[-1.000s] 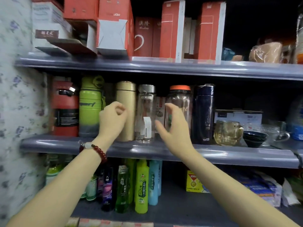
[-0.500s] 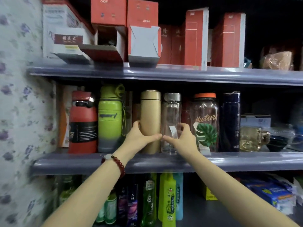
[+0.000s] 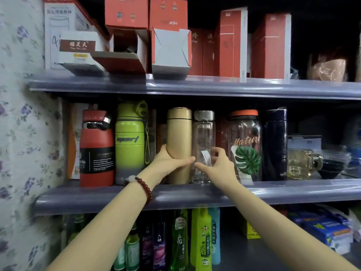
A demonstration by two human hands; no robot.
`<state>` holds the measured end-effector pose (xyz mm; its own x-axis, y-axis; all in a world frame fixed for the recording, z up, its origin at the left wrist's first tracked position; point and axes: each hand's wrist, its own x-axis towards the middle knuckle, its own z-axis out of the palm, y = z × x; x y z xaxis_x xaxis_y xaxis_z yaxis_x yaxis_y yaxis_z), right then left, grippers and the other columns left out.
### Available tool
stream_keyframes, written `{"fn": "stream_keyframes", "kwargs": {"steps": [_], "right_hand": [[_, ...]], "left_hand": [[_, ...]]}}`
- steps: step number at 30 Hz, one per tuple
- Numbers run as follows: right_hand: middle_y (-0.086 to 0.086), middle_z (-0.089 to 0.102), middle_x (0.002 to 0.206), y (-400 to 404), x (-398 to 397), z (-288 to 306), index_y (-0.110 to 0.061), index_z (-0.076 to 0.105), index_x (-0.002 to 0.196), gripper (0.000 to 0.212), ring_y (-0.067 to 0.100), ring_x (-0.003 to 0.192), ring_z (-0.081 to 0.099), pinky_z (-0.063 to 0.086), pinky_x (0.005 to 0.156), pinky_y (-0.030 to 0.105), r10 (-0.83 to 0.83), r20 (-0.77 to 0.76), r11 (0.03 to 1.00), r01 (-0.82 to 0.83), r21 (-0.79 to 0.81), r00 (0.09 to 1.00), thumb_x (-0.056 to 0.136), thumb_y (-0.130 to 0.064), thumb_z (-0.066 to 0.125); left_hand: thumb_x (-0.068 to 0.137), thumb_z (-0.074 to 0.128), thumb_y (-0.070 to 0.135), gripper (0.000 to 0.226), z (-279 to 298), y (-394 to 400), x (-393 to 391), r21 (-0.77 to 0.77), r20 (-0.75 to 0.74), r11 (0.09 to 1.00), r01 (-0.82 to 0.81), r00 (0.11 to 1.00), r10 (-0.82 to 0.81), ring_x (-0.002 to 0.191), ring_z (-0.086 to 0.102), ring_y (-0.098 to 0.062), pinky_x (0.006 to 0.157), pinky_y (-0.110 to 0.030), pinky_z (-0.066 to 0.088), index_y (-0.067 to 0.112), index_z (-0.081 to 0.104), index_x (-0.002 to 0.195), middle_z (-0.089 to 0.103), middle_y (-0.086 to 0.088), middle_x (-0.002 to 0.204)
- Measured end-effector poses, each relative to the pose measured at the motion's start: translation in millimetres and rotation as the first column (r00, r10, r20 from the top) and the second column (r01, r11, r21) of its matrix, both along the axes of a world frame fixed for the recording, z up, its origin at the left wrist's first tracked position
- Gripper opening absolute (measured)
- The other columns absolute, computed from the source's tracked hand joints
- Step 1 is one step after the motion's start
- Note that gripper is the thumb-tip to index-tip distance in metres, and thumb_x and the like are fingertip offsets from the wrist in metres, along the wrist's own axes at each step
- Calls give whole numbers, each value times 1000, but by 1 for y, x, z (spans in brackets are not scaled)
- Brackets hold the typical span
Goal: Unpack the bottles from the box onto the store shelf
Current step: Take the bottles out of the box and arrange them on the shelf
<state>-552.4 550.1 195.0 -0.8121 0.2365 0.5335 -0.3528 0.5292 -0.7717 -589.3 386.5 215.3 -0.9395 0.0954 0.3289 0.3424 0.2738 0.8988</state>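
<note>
Gold bottle (image 3: pixel 179 141): gripped by left hand (image 3: pixel 168 160) | clear bottle (image 3: pixel 204 145): right hand (image 3: pixel 218 165) curled around it

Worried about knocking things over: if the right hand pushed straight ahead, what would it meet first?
Probably the clear glass bottle: the right hand already curls around its lower part.

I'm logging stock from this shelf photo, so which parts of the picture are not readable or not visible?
All in the head view:
- Boxes behind the gold flask and green bottle: hidden by the bottles in front.
- Base of the clear glass bottle: partly covered by the right hand.
- Small print on the red bottle: too small to read.
- Glassware at the right edge: blurred and cut off.
</note>
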Motion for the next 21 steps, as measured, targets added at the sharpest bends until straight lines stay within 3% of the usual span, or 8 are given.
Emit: {"fn": "stream_keyframes", "kwargs": {"steps": [3,7,9,12,16,19,21], "right_hand": [[12,55,134,1,0,-1,-16,34,140,79,26,120,53,38,89,26,8,1,1000,-8,6,1000,76,-34,78],[9,54,134,4,0,0,-18,35,140,78,22,118,52,39,88,25,23,10,1000,-22,-6,1000,77,-34,77],[9,54,134,4,1,1,-18,35,140,77,19,112,52,38,88,25,41,17,999,-41,0,999,77,-34,77],[9,53,135,4,2,2,-18,35,140,76,18,112,51,38,88,24,56,23,998,-56,5,998,77,-33,77],[10,54,134,2,2,1,-18,36,139,78,18,110,51,39,88,24,47,7,999,-47,-3,999,75,-34,78],[10,54,134,4,2,1,-17,38,139,79,22,119,52,39,89,25,46,-4,999,-47,-13,999,74,-33,80],[9,56,130,4,4,0,-17,39,137,77,20,110,53,39,86,24,45,-17,999,-45,-15,999,74,-32,80]], "left_hand": [[56,90,35,101,-2,-3,-2,-9,-42,1000,-13,999,13,116,53,-18,99,-29,43,17,37,139,54,3,132],[70,80,1,107,5,-20,0,139,58,972,188,978,-198,106,58,-17,96,-34,44,31,15,149,58,0,118],[75,73,-3,101,6,-22,0,197,112,952,232,960,-257,101,59,-18,96,-38,44,35,15,148,60,-2,111],[72,80,12,92,3,-16,1,128,119,966,226,963,-241,113,55,-19,104,-39,40,26,26,145,58,0,124],[48,89,51,114,-2,-5,-2,-62,-13,998,-13,1000,12,124,49,-21,106,-36,40,20,33,142,51,-1,136],[52,92,37,103,-2,-6,1,-34,-85,999,-21,996,18,119,53,-17,97,-29,43,22,37,138,55,4,130],[56,91,26,107,-2,-11,2,-1,-91,1000,18,996,-18,118,51,-15,99,-27,41,27,28,143,51,6,130]]}}
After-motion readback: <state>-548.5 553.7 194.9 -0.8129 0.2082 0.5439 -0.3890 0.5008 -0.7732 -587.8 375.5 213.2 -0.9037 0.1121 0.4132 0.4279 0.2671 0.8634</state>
